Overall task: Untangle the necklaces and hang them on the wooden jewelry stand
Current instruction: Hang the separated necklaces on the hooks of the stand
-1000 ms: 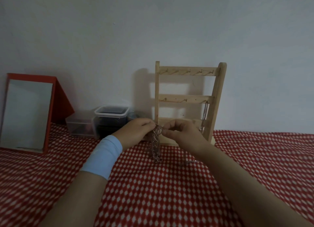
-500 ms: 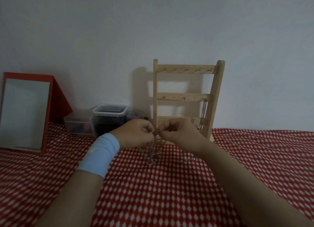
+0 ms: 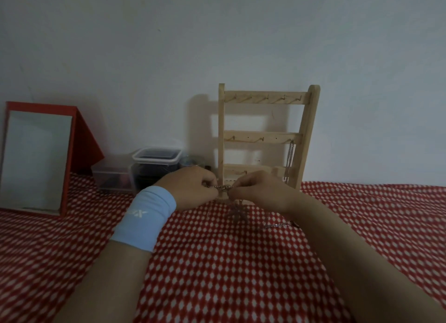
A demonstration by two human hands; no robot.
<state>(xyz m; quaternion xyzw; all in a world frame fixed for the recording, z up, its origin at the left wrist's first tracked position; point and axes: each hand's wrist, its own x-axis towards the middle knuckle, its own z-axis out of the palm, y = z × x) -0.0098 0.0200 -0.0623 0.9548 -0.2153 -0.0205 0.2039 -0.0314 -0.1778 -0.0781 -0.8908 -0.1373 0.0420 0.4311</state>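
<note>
Pinching a short stretch of the tangled necklaces [image 3: 223, 188] taut between them, left hand [image 3: 193, 189] and right hand [image 3: 260, 192] hold it running 9-to-3 o'clock; the wooden jewelry stand [image 3: 263, 135] rises just beyond at 12, equally near both.

Pinching one necklace chain [image 3: 223, 188] with left hand [image 3: 193, 187] and right hand [image 3: 258, 192], fingertips nearly meeting; forearms angled inward, blue band [image 3: 147, 216] round left wrist.

tangled necklaces [image 3: 223, 187]: we see thin silver chains pinched taut between left hand [image 3: 190, 187] and right hand [image 3: 260, 192], clump dangling below | wooden jewelry stand [image 3: 263, 137]: pale, upright, just behind | hung chain [image 3: 290, 158]: dangling from middle rail's right end
</note>
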